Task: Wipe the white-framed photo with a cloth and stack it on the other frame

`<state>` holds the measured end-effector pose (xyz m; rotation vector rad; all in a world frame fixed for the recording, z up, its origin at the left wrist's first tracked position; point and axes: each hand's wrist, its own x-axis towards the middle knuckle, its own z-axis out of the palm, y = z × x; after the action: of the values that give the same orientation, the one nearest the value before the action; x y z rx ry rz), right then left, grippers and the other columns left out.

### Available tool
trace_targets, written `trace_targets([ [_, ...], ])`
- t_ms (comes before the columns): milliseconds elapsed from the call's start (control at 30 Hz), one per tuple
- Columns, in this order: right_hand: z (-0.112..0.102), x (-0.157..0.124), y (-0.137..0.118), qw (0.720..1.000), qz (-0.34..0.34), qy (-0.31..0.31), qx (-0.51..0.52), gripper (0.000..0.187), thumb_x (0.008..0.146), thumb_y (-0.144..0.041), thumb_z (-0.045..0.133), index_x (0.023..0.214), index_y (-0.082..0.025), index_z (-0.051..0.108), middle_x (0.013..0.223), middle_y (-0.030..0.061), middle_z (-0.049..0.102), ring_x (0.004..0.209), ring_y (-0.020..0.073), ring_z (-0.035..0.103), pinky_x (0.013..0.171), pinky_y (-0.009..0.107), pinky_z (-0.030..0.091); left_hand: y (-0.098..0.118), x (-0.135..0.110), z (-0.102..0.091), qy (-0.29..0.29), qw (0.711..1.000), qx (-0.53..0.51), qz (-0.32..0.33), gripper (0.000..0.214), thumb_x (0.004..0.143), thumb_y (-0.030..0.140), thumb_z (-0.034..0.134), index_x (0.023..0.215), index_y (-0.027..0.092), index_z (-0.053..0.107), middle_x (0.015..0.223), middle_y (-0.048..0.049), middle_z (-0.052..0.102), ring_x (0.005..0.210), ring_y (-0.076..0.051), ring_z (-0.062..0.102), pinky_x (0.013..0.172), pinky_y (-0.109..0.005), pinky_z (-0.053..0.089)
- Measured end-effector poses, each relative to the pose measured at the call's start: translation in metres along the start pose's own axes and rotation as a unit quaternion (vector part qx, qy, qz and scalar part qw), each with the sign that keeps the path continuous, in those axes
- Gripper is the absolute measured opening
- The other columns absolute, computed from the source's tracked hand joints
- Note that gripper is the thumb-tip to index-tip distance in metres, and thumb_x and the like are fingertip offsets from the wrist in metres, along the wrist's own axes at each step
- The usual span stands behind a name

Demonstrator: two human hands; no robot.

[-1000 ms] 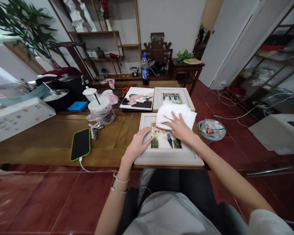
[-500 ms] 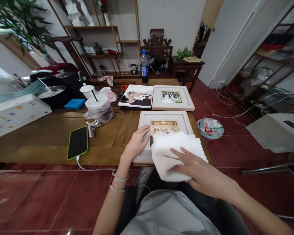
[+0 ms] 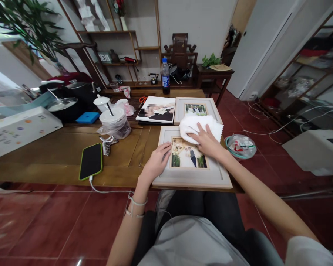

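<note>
A pale wooden picture frame (image 3: 191,178) lies flat at the table's front edge, with a wedding photo (image 3: 186,157) inside a white mat. My left hand (image 3: 157,162) rests on the frame's left side, its fingers stretched out flat over the mat and reaching the photo's edge. A fluffy white cloth (image 3: 186,127) is bunched under my right hand (image 3: 208,140), which presses it on the frame's far right part. The fingers of that hand are spread over the cloth, and its thumb side is partly hidden. The cloth covers the frame's upper right corner and overlaps a second frame (image 3: 180,111) behind.
Left of that second frame lies a photo print (image 3: 158,107). A bottle (image 3: 165,79) stands at the back. On the left are a bagged cup (image 3: 113,122), a charging phone (image 3: 91,161), a blue box (image 3: 87,117) and pots. A bagged bin (image 3: 241,146) stands on the floor, right.
My right hand has slid the white cloth away from me, from the frame's near right part to its far edge, uncovering most of the photo. My left hand has stayed in place.
</note>
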<state>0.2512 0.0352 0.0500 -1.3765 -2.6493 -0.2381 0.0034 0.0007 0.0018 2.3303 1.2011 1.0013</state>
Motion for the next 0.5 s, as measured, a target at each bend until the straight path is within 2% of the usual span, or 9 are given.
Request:
trace_targets([
  [100, 0.003, 0.003, -0.008, 1.000, -0.016, -0.021, 0.009, 0.076, 0.065, 0.006, 0.038, 0.136, -0.020, 0.049, 0.150, 0.0034, 0.031, 0.139, 0.0398, 0.009, 0.106, 0.067, 0.012, -0.001, 0.000, 0.001, 0.000, 1.000, 0.001, 0.000, 0.034, 0.094, 0.023, 0.044, 0.120, 0.008, 0.060, 0.131, -0.0128, 0.055, 0.124, -0.020, 0.049, 0.109, -0.038, 0.038],
  [200, -0.004, -0.015, -0.029, 0.996, -0.046, -0.057, 0.044, 0.075, 0.063, 0.005, 0.038, 0.133, -0.018, 0.053, 0.149, 0.0041, 0.034, 0.139, 0.0391, 0.013, 0.106, 0.066, 0.014, -0.002, 0.000, 0.002, 0.006, 1.000, -0.001, 0.003, 0.035, 0.094, 0.023, 0.044, 0.120, 0.008, 0.060, 0.130, -0.0131, 0.055, 0.123, -0.021, 0.050, 0.109, -0.038, 0.038],
  [367, -0.040, -0.068, -0.068, 0.972, -0.105, -0.164, 0.134, 0.076, 0.061, 0.006, 0.037, 0.131, -0.021, 0.054, 0.149, 0.0025, 0.032, 0.140, 0.0345, 0.015, 0.109, 0.062, 0.016, -0.002, 0.000, 0.002, 0.004, 1.000, 0.003, 0.001, 0.035, 0.094, 0.022, 0.043, 0.120, 0.006, 0.060, 0.129, -0.0134, 0.056, 0.123, -0.021, 0.050, 0.109, -0.038, 0.038],
  [500, -0.075, -0.103, -0.092, 0.947, -0.118, -0.210, 0.212, 0.079, 0.059, 0.007, 0.035, 0.131, -0.024, 0.053, 0.150, 0.0014, 0.030, 0.142, 0.0275, 0.012, 0.113, 0.054, 0.019, -0.003, 0.001, 0.002, 0.001, 1.000, 0.006, 0.002, 0.036, 0.094, 0.022, 0.043, 0.120, 0.006, 0.060, 0.129, -0.0133, 0.056, 0.123, -0.021, 0.050, 0.109, -0.038, 0.038],
])
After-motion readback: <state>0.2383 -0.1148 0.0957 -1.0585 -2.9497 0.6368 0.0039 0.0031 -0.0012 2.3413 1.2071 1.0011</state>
